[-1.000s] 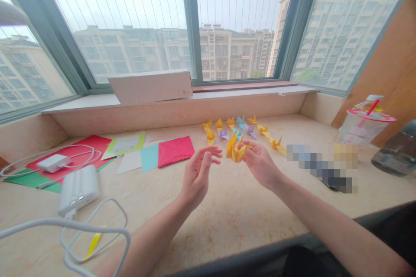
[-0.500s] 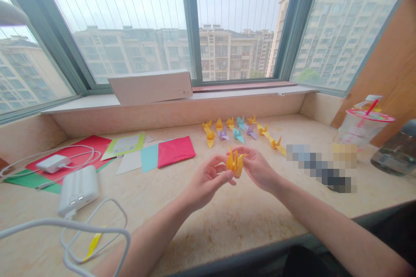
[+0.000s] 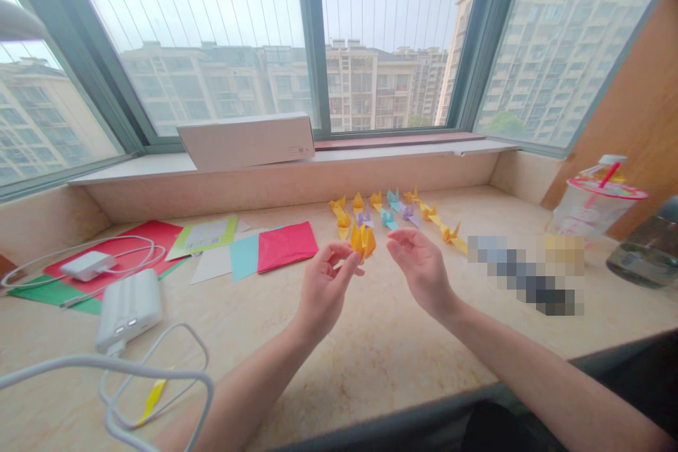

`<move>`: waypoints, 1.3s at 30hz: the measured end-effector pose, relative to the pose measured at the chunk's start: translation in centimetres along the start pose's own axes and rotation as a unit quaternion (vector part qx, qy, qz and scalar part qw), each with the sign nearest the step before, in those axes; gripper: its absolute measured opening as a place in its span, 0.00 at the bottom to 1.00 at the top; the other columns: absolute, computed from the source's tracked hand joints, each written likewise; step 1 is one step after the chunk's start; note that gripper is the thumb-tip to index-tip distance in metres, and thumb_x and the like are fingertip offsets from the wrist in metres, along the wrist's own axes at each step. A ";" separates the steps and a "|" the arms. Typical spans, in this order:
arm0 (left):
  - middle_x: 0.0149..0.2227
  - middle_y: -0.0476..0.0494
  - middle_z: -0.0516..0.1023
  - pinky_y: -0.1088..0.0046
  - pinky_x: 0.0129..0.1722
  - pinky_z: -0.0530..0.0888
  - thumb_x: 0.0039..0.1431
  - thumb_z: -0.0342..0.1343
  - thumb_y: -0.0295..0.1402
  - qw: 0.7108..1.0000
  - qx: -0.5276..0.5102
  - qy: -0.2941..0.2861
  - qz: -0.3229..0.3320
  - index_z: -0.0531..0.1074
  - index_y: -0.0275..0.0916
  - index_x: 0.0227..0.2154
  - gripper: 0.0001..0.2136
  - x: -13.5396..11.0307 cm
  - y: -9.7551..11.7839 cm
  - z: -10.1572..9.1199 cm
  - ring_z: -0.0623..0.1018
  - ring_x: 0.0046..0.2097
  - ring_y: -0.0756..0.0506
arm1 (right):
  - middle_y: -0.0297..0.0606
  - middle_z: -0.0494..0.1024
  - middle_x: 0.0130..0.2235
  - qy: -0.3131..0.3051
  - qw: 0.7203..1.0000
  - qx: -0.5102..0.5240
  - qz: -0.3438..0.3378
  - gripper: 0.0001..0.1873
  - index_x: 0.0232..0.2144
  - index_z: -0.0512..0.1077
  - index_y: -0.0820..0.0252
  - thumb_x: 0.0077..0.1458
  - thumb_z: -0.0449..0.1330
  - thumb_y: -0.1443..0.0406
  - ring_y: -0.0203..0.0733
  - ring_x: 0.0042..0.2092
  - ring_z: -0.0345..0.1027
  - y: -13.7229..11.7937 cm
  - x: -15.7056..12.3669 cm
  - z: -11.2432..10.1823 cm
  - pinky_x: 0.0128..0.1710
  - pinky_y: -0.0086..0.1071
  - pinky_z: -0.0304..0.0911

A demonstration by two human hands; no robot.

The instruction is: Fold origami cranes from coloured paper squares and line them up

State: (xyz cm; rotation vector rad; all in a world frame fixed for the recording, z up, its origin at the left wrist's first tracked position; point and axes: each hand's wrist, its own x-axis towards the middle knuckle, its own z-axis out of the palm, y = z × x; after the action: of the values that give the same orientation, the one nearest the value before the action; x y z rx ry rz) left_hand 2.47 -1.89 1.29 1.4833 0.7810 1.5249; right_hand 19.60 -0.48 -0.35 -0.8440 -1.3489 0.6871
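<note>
My left hand [image 3: 324, 286] pinches a small orange folded paper crane [image 3: 363, 241] between thumb and fingertips, raised above the beige stone counter [image 3: 381, 346]. My right hand [image 3: 421, 270] hovers just to the right of the crane, palm up, fingers loosely curled and apart, holding nothing. Behind both hands, a row of several finished paper cranes [image 3: 395, 212] in yellow, purple and blue stands on the counter.
Coloured paper sheets [image 3: 268, 248] lie at left centre. A white power bank [image 3: 128, 308] with a cable, and a white charger [image 3: 85, 265], sit at far left. A white box [image 3: 246, 141] rests on the sill. A lidded plastic cup [image 3: 596, 205] stands at right.
The orange crane passed from my right hand to my left. My left hand lifted it up and to the left, and my right hand let go and drew slightly away.
</note>
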 end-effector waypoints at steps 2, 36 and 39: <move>0.37 0.45 0.74 0.72 0.35 0.80 0.57 0.63 0.37 0.999 0.045 0.008 0.028 0.72 0.37 0.30 0.09 -0.1 -0.3 -0.1 0.77 0.40 0.47 | 0.36 0.76 0.35 -0.033 0.999 -0.006 -0.011 0.14 0.41 0.73 0.56 0.57 0.64 0.55 0.39 0.34 0.68 0.1 -0.3 0.2 0.36 0.34 0.66; 0.32 0.47 0.77 0.72 0.32 0.79 0.61 0.59 0.36 0.999 0.020 -0.019 0.016 0.70 0.38 0.34 0.08 0.3 -0.2 -0.4 0.78 0.33 0.49 | 0.38 0.78 0.32 -0.104 0.994 0.027 0.029 0.11 0.34 0.74 0.59 0.59 0.62 0.57 0.42 0.34 0.71 -0.2 0.3 -0.5 0.39 0.38 0.66; 0.30 0.48 0.77 0.73 0.33 0.78 0.61 0.60 0.36 1.000 0.008 -0.013 0.013 0.70 0.38 0.34 0.07 0.3 -0.1 -0.4 0.78 0.33 0.49 | 0.36 0.77 0.31 -0.102 0.992 0.065 0.040 0.11 0.33 0.74 0.58 0.58 0.63 0.57 0.41 0.34 0.71 -0.3 0.4 -0.5 0.39 0.37 0.66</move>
State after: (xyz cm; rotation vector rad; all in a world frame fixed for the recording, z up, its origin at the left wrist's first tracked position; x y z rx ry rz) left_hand 2.06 -1.54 1.32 1.5269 0.7628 1.5197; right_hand 20.09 -0.40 0.12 -0.7406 -1.4405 0.9352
